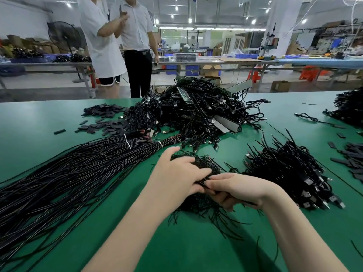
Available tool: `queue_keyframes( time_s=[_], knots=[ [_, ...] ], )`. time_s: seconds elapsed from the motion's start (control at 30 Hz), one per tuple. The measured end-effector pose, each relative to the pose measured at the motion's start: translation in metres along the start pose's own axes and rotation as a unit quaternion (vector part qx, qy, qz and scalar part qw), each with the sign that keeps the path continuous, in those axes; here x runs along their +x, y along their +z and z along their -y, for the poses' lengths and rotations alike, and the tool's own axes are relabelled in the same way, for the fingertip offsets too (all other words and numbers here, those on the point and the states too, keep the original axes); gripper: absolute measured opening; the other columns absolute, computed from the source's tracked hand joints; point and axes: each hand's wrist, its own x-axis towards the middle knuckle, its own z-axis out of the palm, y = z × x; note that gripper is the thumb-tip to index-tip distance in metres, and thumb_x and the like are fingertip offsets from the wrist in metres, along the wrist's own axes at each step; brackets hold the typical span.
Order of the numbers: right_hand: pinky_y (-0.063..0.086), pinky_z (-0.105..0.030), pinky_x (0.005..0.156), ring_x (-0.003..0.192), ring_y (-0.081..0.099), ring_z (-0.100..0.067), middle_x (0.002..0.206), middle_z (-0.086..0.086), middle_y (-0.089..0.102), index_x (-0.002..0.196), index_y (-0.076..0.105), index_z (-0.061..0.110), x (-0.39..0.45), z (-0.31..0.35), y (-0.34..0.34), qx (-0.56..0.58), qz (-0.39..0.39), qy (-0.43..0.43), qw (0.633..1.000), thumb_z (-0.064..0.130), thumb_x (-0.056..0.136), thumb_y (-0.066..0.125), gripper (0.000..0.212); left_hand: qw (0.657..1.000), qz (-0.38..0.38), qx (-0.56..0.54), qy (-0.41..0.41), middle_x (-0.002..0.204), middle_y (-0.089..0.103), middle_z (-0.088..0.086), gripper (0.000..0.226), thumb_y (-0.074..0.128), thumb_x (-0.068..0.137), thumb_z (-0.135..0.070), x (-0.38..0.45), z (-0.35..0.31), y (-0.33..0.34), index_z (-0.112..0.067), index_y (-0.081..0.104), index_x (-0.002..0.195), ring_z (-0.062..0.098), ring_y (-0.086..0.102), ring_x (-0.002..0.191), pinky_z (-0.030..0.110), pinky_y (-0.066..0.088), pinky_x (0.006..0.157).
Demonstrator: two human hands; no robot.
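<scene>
- Well to the left of the short-wire pile (pixel 208 163), long black cables (pixel 68 173) are lying in bundles on the green table (pixel 39 118), and a white tie (pixel 127 144) is cinching one bundle near its far end.
- Beyond the pile and to its left, flat black sleeve pieces (pixel 106 122) are lying scattered.
- Farther back on that side, past the table edge, two people (pixel 121 46) are standing in white tops.
- Your left hand (pixel 176 173) is resting on top of the pile with its fingers spread across the strands. Its thumb side is blurring into the wires, so I cannot tell whether it is gripping any.
- The pile itself is sitting directly under both your hands, with loose ends straggling toward you.
- Straight beyond the pile, a big heap of USB cables (pixel 196 114) is lying tangled with grey metal strips (pixel 225 122).
- Your right hand (pixel 235 191) is curling round a thin bunch of strands (pixel 216 193) at the pile's right edge, its fingertips meeting those of your left hand.
- Just right of the pile, a heap of short USB leads (pixel 294 173) is lying with its plugs pointing toward the near right.
- Well to the right of the pile, more sleeve pieces (pixel 353 161) are lying, and farther back another cable heap (pixel 349 107) is sitting.
</scene>
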Motion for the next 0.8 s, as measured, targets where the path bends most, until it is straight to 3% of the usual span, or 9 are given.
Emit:
queue_keyframes(
  time_s=[0.1,0.17,0.27,0.4,0.47,0.57,0.67,0.73,0.8],
  knots=[
    [0.022,-0.024,0.049,0.05,0.018,-0.01,0.057,0.008,0.025,0.074,0.044,0.019,0.001,-0.009,-0.005,-0.017,0.015,0.02,1.0,0.022,0.106,0.034,0.033,0.997,0.05,0.024,0.045,0.124,0.062,-0.008,0.035,0.036,0.102,-0.048,0.005,-0.007,0.01,-0.028,0.057,0.121,0.014,0.045,0.133,0.034,0.016,0.112],
    [0.019,-0.027,0.051,0.05,0.019,-0.01,0.056,0.008,0.026,0.074,0.046,0.019,0.002,-0.013,-0.006,-0.024,0.025,0.03,0.999,0.025,0.106,0.036,0.034,0.996,0.067,0.016,0.056,0.115,0.063,-0.005,0.032,0.034,0.103,-0.044,0.002,-0.007,0.016,-0.026,0.059,0.113,0.018,0.057,0.114,0.035,0.039,0.097],
    [0.018,-0.025,0.05,0.05,0.031,-0.01,0.06,0.007,0.041,0.081,0.057,0.02,0.005,-0.013,-0.004,-0.009,0.016,0.029,0.999,0.05,0.097,0.042,0.038,0.998,0.04,-0.044,0.006,0.112,0.063,-0.006,0.029,0.038,0.101,-0.039,-0.006,0.002,0.025,-0.028,0.059,0.116,0.02,0.059,0.104,0.036,0.044,0.086],
    [0.032,-0.022,0.044,0.057,0.054,-0.015,0.078,-0.002,0.065,0.108,0.066,0.014,0.007,-0.006,-0.014,0.11,-0.099,-0.012,0.989,0.076,0.085,0.025,0.078,0.977,-0.049,-0.159,-0.13,0.092,0.066,-0.008,0.026,0.041,0.101,-0.037,-0.009,0.019,0.026,-0.026,0.064,0.104,0.018,0.062,0.08,0.033,0.048,0.07],
    [0.04,-0.024,0.051,0.059,0.06,-0.014,0.077,-0.002,0.07,0.108,0.068,0.02,0.011,-0.006,-0.018,0.109,-0.232,-0.042,0.966,0.073,0.091,0.021,0.072,0.936,-0.07,-0.279,-0.204,0.074,0.058,-0.007,0.025,0.04,0.103,-0.033,-0.005,0.025,0.021,-0.022,0.058,0.089,0.013,0.052,0.062,0.031,0.041,0.057],
    [0.05,-0.028,0.064,0.066,0.063,-0.007,0.084,0.003,0.072,0.106,0.066,0.023,0.025,-0.012,-0.008,-0.101,-0.399,-0.059,0.91,0.063,0.094,0.038,0.049,0.811,-0.122,-0.492,-0.292,0.071,0.046,-0.002,0.03,0.035,0.104,-0.027,0.005,0.023,0.005,-0.016,0.047,0.08,0.016,0.045,0.066,0.035,0.041,0.069],
    [0.05,-0.03,0.08,0.095,0.061,-0.014,0.108,0.005,0.064,0.121,0.061,0.029,0.039,-0.029,0.009,-0.349,-0.383,0.016,0.855,0.062,0.086,0.057,0.049,0.649,-0.177,-0.673,-0.307,0.061,0.039,-0.009,0.028,0.033,0.103,-0.021,0.012,0.015,-0.009,-0.019,0.043,0.077,0.013,0.037,0.061,0.028,0.035,0.064],
    [0.051,-0.031,0.084,0.107,0.058,-0.016,0.117,0.006,0.059,0.128,0.058,0.032,0.046,-0.036,0.017,-0.384,-0.387,0.031,0.838,0.059,0.086,0.06,0.051,0.619,-0.18,-0.703,-0.301,0.06,0.036,-0.01,0.026,0.033,0.102,-0.02,0.013,0.015,-0.012,-0.02,0.042,0.078,0.01,0.035,0.057,0.025,0.034,0.06],
    [0.051,-0.029,0.083,0.107,0.058,-0.015,0.117,0.007,0.06,0.125,0.062,0.034,0.048,-0.036,0.02,-0.385,-0.426,0.009,0.819,0.053,0.089,0.06,0.04,0.636,-0.174,-0.69,-0.299,0.06,0.032,-0.009,0.022,0.033,0.099,-0.018,0.011,0.017,-0.012,-0.019,0.039,0.078,0.011,0.032,0.057,0.027,0.032,0.059]
  ],
)
